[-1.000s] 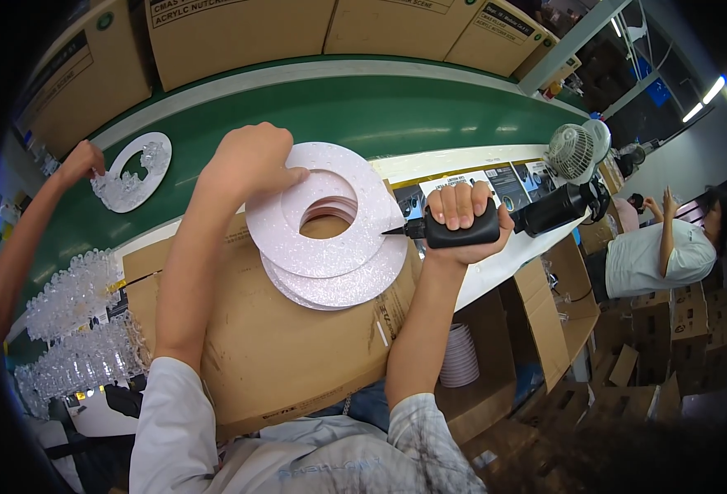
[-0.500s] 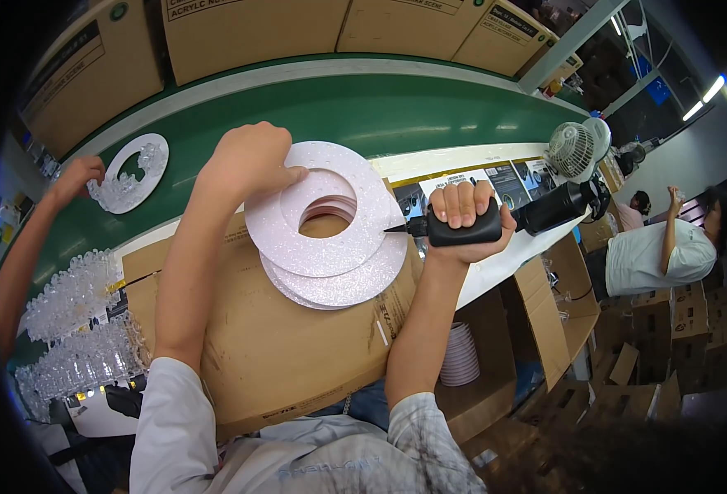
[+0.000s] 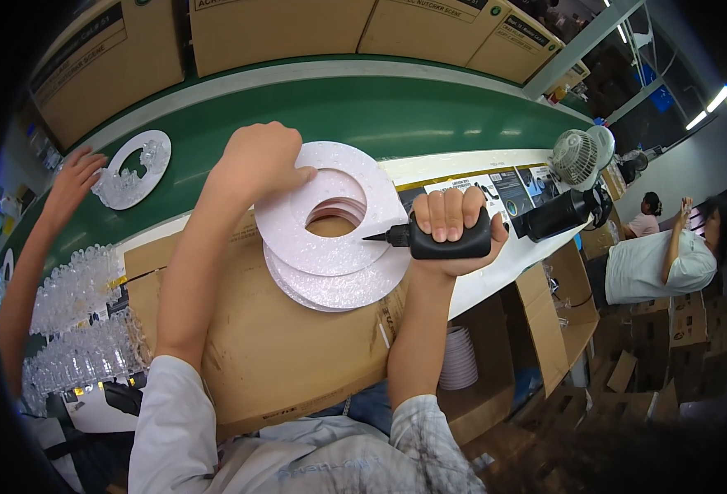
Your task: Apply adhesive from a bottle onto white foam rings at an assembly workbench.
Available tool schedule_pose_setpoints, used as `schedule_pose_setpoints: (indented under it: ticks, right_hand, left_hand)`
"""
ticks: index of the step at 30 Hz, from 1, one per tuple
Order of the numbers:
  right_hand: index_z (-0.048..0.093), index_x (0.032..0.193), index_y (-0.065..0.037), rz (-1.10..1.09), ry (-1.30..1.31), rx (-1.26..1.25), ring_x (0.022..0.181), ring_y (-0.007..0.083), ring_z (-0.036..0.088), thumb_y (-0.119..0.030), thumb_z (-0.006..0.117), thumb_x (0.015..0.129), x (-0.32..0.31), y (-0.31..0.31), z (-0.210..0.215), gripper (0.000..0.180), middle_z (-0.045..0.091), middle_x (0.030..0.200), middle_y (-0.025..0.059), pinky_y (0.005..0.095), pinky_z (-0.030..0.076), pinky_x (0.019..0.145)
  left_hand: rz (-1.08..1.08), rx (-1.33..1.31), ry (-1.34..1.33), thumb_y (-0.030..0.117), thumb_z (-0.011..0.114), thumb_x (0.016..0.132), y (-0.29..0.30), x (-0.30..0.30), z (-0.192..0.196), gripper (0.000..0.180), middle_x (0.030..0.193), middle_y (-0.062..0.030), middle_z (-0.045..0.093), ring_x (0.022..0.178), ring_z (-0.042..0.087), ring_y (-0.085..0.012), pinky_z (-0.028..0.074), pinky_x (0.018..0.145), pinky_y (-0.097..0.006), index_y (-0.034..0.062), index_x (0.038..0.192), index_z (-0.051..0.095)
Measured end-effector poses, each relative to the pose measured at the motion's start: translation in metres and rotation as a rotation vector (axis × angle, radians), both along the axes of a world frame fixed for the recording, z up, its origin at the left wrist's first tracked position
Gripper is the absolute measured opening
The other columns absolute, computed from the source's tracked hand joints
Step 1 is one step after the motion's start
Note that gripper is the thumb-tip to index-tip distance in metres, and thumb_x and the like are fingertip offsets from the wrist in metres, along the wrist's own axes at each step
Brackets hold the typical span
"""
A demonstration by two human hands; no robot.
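A flat white glittery ring lies tilted on a stack of similar rings, on a flat brown cardboard box before me. My left hand is closed on the top ring's upper left edge, thumb on its face and fingers curled behind. Wrapped in my right hand is a black squeeze bottle with a thin pointed nozzle. Its tip points left, over the top ring's face just right of the hole. Whether the tip touches the surface, I cannot tell.
At left, a co-worker's hand is beside another ring bearing clear pieces. Clear plastic pieces stand in rows nearer me. A fan and a black cylinder stand right. An open carton holds stacked rings.
The bottle in my right hand has moved left, bringing its nozzle from the top ring's right edge toward the hole. The co-worker's hand has lifted off the far ring, fingers spread.
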State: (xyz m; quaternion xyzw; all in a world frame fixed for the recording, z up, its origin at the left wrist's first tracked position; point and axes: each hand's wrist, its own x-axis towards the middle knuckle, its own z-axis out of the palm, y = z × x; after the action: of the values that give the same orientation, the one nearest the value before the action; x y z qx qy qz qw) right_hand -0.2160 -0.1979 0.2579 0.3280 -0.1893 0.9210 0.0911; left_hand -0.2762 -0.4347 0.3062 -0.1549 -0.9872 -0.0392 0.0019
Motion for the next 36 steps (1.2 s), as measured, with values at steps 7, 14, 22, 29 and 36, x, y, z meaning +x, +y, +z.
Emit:
schedule_pose_setpoints:
  ticks: [7,14,22,29,36]
  right_hand:
    - [0.04,0.071,-0.012,0.01,-0.024,0.012,0.049,0.0142,0.04,-0.04,0.039,0.089,-0.001,-0.006,-0.003,0.033,0.044,0.056,0.0016,0.0303,0.037,0.054]
    - [0.041,0.071,-0.011,0.024,-0.022,0.03,0.049,0.0146,0.04,-0.039,0.04,0.088,-0.002,-0.009,-0.004,0.033,0.045,0.056,0.0026,0.0301,0.036,0.054]
    - [0.042,0.072,-0.011,0.028,-0.009,0.052,0.05,0.0145,0.041,-0.04,0.04,0.089,-0.003,-0.008,-0.005,0.034,0.045,0.057,0.0026,0.0301,0.036,0.054]
    - [0.042,0.073,-0.012,0.057,-0.037,-0.046,0.052,0.0135,0.042,-0.04,0.043,0.092,-0.003,-0.005,0.0,0.034,0.045,0.057,0.0008,0.0298,0.036,0.056]
    - [0.042,0.072,-0.012,0.055,-0.057,-0.023,0.049,0.0128,0.042,-0.041,0.042,0.091,-0.002,0.01,0.0,0.035,0.044,0.057,0.0002,0.0298,0.037,0.053]
  left_hand:
    - [-0.008,0.012,-0.008,0.043,0.067,0.076,-0.002,-0.002,-0.003,0.043,0.075,-0.0189,0.067,0.073,0.067,-0.0332,0.054,0.069,-0.041,-0.0006,0.077,0.069]
    - [-0.009,0.017,0.007,0.043,0.068,0.076,-0.003,-0.002,-0.004,0.044,0.073,-0.0189,0.067,0.071,0.067,-0.0329,0.054,0.068,-0.041,-0.0004,0.077,0.069]
    - [0.002,-0.007,-0.037,0.044,0.067,0.076,-0.001,-0.001,0.001,0.044,0.075,-0.0191,0.067,0.072,0.067,-0.0332,0.054,0.069,-0.041,-0.0003,0.078,0.07]
    - [0.022,-0.023,-0.038,0.04,0.071,0.077,0.0,0.0,0.001,0.039,0.079,-0.0155,0.069,0.074,0.069,-0.0296,0.056,0.07,-0.039,0.002,0.081,0.072]
    - [0.051,0.02,-0.035,0.042,0.07,0.076,-0.009,-0.002,0.004,0.042,0.078,-0.0185,0.068,0.076,0.068,-0.033,0.054,0.072,-0.04,0.0005,0.082,0.069]
